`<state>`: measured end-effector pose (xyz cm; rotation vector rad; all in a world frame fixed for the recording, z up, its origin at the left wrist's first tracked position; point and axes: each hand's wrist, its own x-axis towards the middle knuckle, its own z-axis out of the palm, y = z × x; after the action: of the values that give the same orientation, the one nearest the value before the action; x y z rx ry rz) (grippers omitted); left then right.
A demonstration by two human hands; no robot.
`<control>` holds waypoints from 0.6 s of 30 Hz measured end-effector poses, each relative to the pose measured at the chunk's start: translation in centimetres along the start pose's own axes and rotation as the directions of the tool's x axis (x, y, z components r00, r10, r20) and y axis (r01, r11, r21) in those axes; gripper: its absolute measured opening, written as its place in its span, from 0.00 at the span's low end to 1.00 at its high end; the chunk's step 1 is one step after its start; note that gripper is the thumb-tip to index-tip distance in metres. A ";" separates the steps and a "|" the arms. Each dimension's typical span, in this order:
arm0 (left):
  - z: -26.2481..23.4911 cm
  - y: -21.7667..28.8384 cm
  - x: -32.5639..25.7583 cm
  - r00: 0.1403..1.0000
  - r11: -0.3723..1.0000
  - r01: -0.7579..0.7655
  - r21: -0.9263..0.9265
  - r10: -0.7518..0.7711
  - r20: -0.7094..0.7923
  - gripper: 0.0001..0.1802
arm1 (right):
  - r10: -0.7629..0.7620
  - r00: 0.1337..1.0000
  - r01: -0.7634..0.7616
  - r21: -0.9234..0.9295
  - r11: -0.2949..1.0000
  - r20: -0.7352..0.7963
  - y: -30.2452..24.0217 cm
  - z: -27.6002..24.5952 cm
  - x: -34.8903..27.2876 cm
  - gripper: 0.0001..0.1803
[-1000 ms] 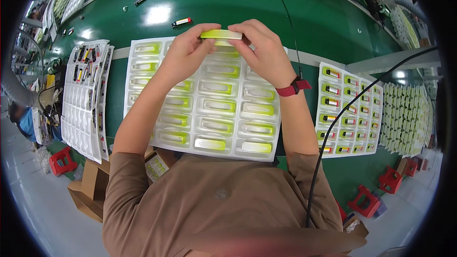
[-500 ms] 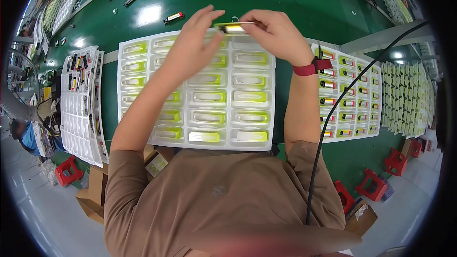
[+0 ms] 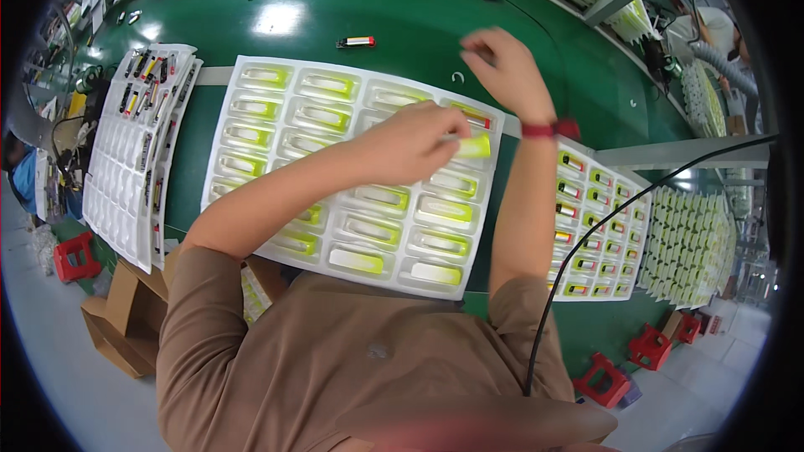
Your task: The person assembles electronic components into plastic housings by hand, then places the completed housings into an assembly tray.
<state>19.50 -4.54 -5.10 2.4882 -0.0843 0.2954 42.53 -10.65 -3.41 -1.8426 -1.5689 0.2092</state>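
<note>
My left hand (image 3: 419, 144) reaches over the white blister tray (image 3: 398, 283). Its fingers and thumb are pinched on a yellow-green and clear plastic shell (image 3: 475, 146) in the right column, just below the top compartment. In that top right compartment lies a shell with a red-ended cylindrical part (image 3: 476, 118) inside. My right hand (image 3: 507, 71) is raised over the green table beyond the tray's far right corner, slightly smeared by motion. Its fingers are half bent, thumb apart, and nothing shows in them. Similar shells fill the other visible compartments; my left arm hides some of them.
A tray of filled shells (image 3: 596, 226) stands right, under a black cable (image 3: 641, 197). Stacked white trays with small cylindrical parts (image 3: 117, 192) stand left. A loose red-ended cylinder (image 3: 358, 42) and a small pale ring (image 3: 457, 78) lie on the green table (image 3: 402, 12).
My hands have parted from a shell held together at the tray's far edge. A red-ended piece now lies top right. My left hand has moved onto another shell, my right away, empty. The view turned.
</note>
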 end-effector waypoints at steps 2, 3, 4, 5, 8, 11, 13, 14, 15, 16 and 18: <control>-2.4 0.0 -2.0 0.898 0.476 0.323 -0.818 -0.426 0.106 0.20 | -0.150 0.984 0.152 -0.015 0.988 0.099 -0.7 4.4 4.9 0.14; -3.4 0.0 -2.4 0.851 0.327 0.290 -0.900 -0.518 0.086 0.24 | -0.185 0.956 0.190 -0.003 0.982 0.227 -0.8 6.7 6.5 0.18; -4.3 -0.1 -3.0 0.857 0.339 0.297 -0.893 -0.507 0.092 0.24 | -0.217 0.924 0.253 -0.079 0.964 0.314 0.6 9.1 7.4 0.21; -5.4 -0.4 -4.0 0.871 0.161 0.222 -0.962 -0.476 0.121 0.24 | -0.152 0.894 0.248 -0.182 0.952 0.421 0.9 10.9 8.2 0.21; -6.6 -0.9 -5.3 0.849 0.202 0.191 -0.961 -0.525 0.058 0.22 | -0.081 0.914 0.224 -0.326 0.919 0.398 0.4 13.9 8.8 0.14; -6.9 -2.6 -5.7 0.789 0.518 0.283 -0.807 -0.605 -0.112 0.19 | -0.092 0.912 0.230 -0.313 0.922 0.399 0.3 13.7 9.2 0.12; -6.8 -4.8 -6.0 0.796 0.944 0.238 -0.230 -0.325 -0.511 0.15 | -0.125 0.946 0.202 -0.244 0.948 0.300 -0.8 11.6 7.6 0.11; -7.5 -3.9 -5.7 0.789 0.940 0.239 -0.243 -0.334 -0.516 0.15 | -0.141 0.972 0.173 -0.173 0.969 0.186 -1.8 9.6 6.1 0.11; -9.4 -2.2 -5.8 0.750 0.892 0.422 -0.163 -0.445 -0.490 0.14 | -0.140 0.978 0.158 -0.107 0.982 0.155 -3.3 7.8 4.7 0.10; -10.4 -1.3 -5.7 0.696 0.809 0.582 -0.079 -0.547 -0.466 0.14 | -0.131 0.984 0.137 -0.043 0.990 0.121 -4.6 6.0 2.9 0.10; -9.9 -2.7 -5.7 0.685 0.834 0.509 -0.216 -0.544 -0.485 0.14 | -0.057 0.996 0.052 0.083 0.995 0.062 -6.8 3.4 -0.6 0.11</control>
<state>12.45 3.51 -0.22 2.1519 0.8340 0.6991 35.05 -9.67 -2.08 -1.7435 -1.6285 0.3062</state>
